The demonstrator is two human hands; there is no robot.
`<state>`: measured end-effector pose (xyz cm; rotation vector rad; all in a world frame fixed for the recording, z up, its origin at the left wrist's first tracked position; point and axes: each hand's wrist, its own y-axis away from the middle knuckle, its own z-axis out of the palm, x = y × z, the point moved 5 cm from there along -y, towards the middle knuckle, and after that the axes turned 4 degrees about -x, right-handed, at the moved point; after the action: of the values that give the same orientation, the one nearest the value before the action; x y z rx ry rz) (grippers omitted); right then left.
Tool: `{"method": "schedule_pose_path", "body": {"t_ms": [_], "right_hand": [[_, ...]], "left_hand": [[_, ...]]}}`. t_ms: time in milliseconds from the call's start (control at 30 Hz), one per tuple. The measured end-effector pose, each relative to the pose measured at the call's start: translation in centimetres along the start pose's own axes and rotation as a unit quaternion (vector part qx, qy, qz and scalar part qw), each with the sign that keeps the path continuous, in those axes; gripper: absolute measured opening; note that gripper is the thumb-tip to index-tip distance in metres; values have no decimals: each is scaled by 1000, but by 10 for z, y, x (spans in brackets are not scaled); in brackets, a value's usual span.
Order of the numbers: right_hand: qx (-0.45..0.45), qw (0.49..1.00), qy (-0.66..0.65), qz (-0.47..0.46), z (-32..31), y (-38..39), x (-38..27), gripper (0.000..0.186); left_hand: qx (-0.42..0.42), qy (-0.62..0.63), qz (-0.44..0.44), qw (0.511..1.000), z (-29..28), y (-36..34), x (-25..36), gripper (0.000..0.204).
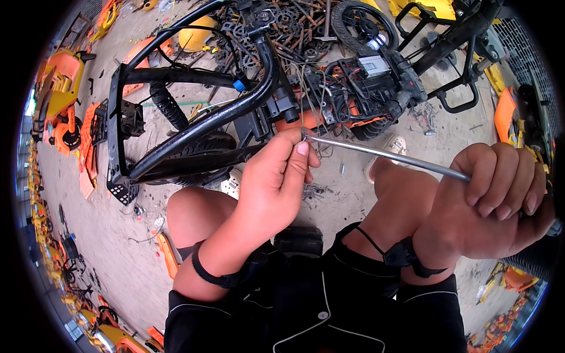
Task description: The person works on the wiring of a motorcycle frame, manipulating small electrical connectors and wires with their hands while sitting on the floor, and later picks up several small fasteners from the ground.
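Note:
A long, thin screwdriver (388, 155) with a shiny metal shaft slants across in front of me. My right hand (500, 188) is closed around its handle end, and the fingers hide most of the handle. The shaft's tip reaches the fingertips of my left hand (279, 173), which is closed in a pinch. Something small and dark shows between that thumb and forefinger, too small to name. Just beyond my left hand stands a black tubular vehicle frame (206, 117). Thin loose wires (304, 88) hang behind my fingertips, beside the frame's exposed electrical parts (371, 76).
A heap of rusty metal parts (288, 35) lies at the back, with a hammer (327, 26) by it. A wheel (365, 26) and a yellow helmet-like shell (196, 35) are near. Orange and yellow body panels (62, 82) line the left side. My knees flank the work.

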<state>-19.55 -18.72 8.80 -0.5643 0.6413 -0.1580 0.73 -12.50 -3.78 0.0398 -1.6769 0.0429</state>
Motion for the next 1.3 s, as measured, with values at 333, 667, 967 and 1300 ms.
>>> {"method": "schedule_pose_path", "body": {"t_ms": [333, 667, 967, 1300], "right_hand": [[-268, 950, -154, -35, -24, -10, 6, 67], [-295, 951, -90, -5, -22, -9, -9, 63], [-277, 945, -169, -41, -17, -6, -1, 60], [-285, 946, -149, -30, -18, -8, -2, 59]], "left_hand": [[-4, 62, -23, 998, -4, -5, 3, 26], [-27, 140, -55, 988, -2, -5, 7, 30], [-26, 146, -52, 988, -2, -3, 8, 31], [-18, 123, -88, 988, -8, -3, 9, 33]]}}
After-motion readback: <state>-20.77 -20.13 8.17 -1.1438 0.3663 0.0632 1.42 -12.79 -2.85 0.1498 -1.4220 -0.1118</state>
